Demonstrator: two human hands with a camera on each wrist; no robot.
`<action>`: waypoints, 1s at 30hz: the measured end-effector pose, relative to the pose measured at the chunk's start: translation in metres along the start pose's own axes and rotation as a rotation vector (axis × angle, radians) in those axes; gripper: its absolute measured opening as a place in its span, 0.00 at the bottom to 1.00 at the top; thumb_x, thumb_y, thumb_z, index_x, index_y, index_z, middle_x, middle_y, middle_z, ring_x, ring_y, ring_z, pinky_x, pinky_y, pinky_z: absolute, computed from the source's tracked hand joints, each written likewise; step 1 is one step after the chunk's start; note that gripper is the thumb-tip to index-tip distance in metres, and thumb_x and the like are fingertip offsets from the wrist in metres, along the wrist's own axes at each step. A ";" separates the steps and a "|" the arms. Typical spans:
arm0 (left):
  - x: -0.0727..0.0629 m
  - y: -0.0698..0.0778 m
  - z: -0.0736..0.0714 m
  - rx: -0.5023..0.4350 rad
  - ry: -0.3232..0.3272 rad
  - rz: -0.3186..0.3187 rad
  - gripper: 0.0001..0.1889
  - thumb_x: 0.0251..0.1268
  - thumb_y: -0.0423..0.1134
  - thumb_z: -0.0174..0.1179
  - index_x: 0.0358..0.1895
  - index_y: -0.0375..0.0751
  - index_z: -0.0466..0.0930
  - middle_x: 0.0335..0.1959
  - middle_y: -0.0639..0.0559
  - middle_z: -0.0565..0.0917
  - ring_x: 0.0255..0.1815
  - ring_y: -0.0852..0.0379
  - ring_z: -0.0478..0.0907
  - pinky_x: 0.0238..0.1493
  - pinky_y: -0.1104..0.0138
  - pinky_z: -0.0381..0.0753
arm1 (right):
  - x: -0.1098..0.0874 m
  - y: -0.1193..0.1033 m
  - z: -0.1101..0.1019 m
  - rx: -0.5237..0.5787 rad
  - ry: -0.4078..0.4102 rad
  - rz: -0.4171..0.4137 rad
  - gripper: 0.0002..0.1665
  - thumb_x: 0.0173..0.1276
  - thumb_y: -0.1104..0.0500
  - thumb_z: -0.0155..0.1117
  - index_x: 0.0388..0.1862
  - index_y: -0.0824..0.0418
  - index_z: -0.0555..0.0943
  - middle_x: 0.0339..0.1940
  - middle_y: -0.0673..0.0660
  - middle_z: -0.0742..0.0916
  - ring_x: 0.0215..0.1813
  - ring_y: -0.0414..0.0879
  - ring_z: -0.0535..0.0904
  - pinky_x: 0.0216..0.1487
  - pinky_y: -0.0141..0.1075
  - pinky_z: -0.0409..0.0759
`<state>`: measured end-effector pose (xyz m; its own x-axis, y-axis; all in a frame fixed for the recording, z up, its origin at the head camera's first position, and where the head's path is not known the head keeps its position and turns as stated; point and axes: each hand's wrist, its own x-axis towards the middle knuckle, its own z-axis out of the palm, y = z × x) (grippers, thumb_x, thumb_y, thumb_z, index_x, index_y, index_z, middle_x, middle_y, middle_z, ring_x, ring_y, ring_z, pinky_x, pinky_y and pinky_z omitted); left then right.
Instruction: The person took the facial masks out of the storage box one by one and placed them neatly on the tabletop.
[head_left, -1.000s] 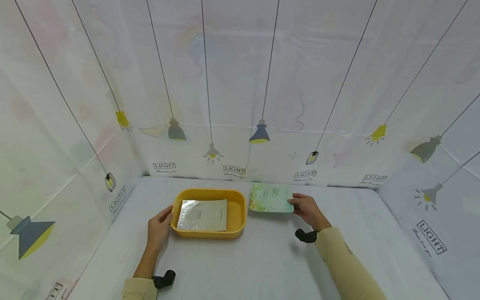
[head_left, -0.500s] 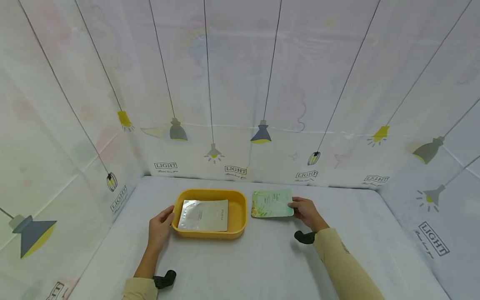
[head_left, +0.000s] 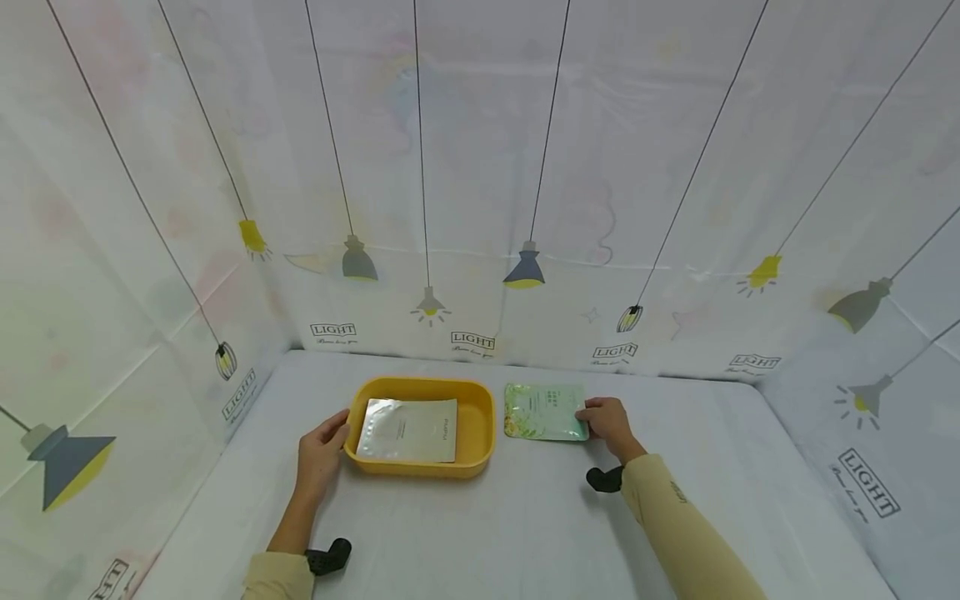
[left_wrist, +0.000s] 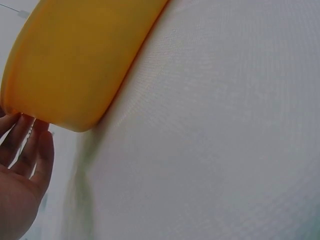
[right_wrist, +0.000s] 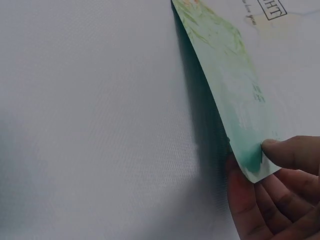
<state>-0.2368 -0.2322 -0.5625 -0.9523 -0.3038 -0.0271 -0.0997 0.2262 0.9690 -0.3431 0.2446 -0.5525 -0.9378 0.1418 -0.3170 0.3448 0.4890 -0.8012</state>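
Observation:
In the head view my left hand (head_left: 318,457) touches the left end of a yellow plastic tray (head_left: 475,433). Its fingers press against the outside wall near the rim, as the left wrist view shows; the thumb is hard to make out. Inside the tray lies a silvery-white flat packet (head_left: 408,432) with small print. To the tray's right, my right hand (head_left: 611,427) pinches the right edge of a pale green flat packet (head_left: 543,410) with a floral print. Thumb above and fingers below hold it in the right wrist view. That packet is low over the table, its far end near or on the cloth.
White cloth covers the table (head_left: 450,542). A printed lamp-pattern sheet (head_left: 480,167) hangs behind and along both sides. Black wrist mounts (head_left: 328,557) sit on both forearms.
The green packet has come down and slightly toward me, and now looks flatter on the table, with my right hand still pinching it. My left hand and the tray stay put.

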 end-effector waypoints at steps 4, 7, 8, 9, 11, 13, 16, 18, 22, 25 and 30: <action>0.000 -0.001 0.000 0.004 0.009 0.005 0.21 0.75 0.41 0.51 0.66 0.37 0.72 0.66 0.41 0.75 0.67 0.48 0.71 0.44 0.90 0.69 | 0.000 0.001 -0.001 -0.018 0.005 -0.010 0.24 0.65 0.62 0.62 0.58 0.72 0.76 0.55 0.68 0.82 0.39 0.48 0.81 0.33 0.33 0.81; -0.001 -0.002 0.000 0.015 0.012 0.009 0.22 0.75 0.41 0.51 0.67 0.37 0.72 0.66 0.40 0.75 0.67 0.47 0.71 0.44 0.90 0.70 | -0.001 0.002 -0.002 -0.024 0.001 -0.004 0.21 0.66 0.62 0.61 0.56 0.71 0.77 0.53 0.67 0.83 0.39 0.48 0.81 0.34 0.33 0.81; -0.002 -0.002 0.000 0.014 0.014 0.006 0.22 0.75 0.41 0.51 0.66 0.37 0.72 0.66 0.40 0.75 0.66 0.47 0.72 0.44 0.90 0.70 | -0.002 0.002 -0.002 -0.024 0.000 -0.003 0.21 0.66 0.62 0.61 0.56 0.71 0.77 0.52 0.67 0.83 0.39 0.48 0.82 0.35 0.34 0.81; -0.002 -0.002 0.000 0.012 0.015 0.005 0.22 0.75 0.42 0.51 0.66 0.37 0.72 0.66 0.40 0.75 0.66 0.47 0.72 0.44 0.90 0.70 | -0.002 0.002 -0.003 -0.025 -0.003 -0.005 0.21 0.66 0.62 0.60 0.56 0.72 0.77 0.52 0.67 0.82 0.39 0.48 0.82 0.35 0.34 0.81; -0.002 -0.002 0.000 0.012 0.008 0.007 0.22 0.75 0.42 0.51 0.67 0.37 0.71 0.67 0.40 0.75 0.66 0.47 0.72 0.44 0.90 0.71 | -0.004 0.001 -0.005 -0.021 -0.007 -0.003 0.21 0.66 0.62 0.60 0.56 0.72 0.76 0.51 0.67 0.83 0.39 0.49 0.82 0.36 0.35 0.82; -0.002 -0.001 0.000 0.005 0.005 0.003 0.22 0.75 0.42 0.51 0.67 0.37 0.71 0.67 0.41 0.75 0.66 0.48 0.72 0.44 0.89 0.71 | -0.005 0.000 -0.006 -0.011 -0.005 0.002 0.21 0.67 0.63 0.60 0.56 0.72 0.76 0.50 0.67 0.83 0.39 0.49 0.82 0.36 0.35 0.82; -0.001 0.000 -0.001 0.007 -0.004 0.002 0.22 0.75 0.42 0.50 0.67 0.38 0.71 0.67 0.41 0.75 0.65 0.49 0.72 0.44 0.89 0.71 | -0.006 -0.001 -0.008 0.007 -0.001 0.010 0.20 0.67 0.63 0.59 0.56 0.72 0.76 0.46 0.66 0.84 0.37 0.48 0.83 0.36 0.36 0.83; 0.000 0.000 -0.001 0.010 -0.004 -0.004 0.22 0.75 0.42 0.50 0.67 0.39 0.71 0.67 0.42 0.75 0.64 0.51 0.73 0.44 0.88 0.71 | -0.006 -0.001 -0.010 0.015 0.001 0.016 0.19 0.68 0.63 0.59 0.55 0.72 0.76 0.45 0.66 0.85 0.36 0.47 0.83 0.37 0.37 0.83; 0.000 0.001 -0.001 0.014 0.000 -0.015 0.21 0.75 0.41 0.50 0.67 0.40 0.72 0.66 0.43 0.76 0.63 0.54 0.73 0.44 0.88 0.72 | -0.006 -0.003 -0.014 0.017 0.000 0.018 0.19 0.69 0.61 0.58 0.54 0.72 0.77 0.43 0.64 0.85 0.35 0.47 0.82 0.38 0.36 0.84; 0.000 0.001 0.000 0.008 0.003 -0.012 0.22 0.75 0.42 0.51 0.67 0.39 0.72 0.67 0.43 0.76 0.63 0.54 0.73 0.44 0.88 0.72 | -0.006 -0.006 -0.017 0.025 -0.002 0.013 0.20 0.70 0.59 0.57 0.54 0.72 0.77 0.43 0.64 0.85 0.36 0.47 0.83 0.41 0.37 0.85; -0.001 -0.001 -0.001 0.001 0.000 -0.005 0.22 0.75 0.43 0.51 0.67 0.38 0.72 0.67 0.41 0.75 0.64 0.53 0.72 0.45 0.89 0.72 | -0.005 -0.014 -0.016 0.064 -0.037 0.023 0.21 0.70 0.58 0.58 0.55 0.73 0.77 0.45 0.66 0.86 0.38 0.49 0.84 0.43 0.39 0.85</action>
<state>-0.2356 -0.2327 -0.5632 -0.9517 -0.3053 -0.0314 -0.1043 0.2256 0.9686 -0.3437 0.2509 -0.5312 -0.9280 0.1200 -0.3527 0.3688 0.4299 -0.8241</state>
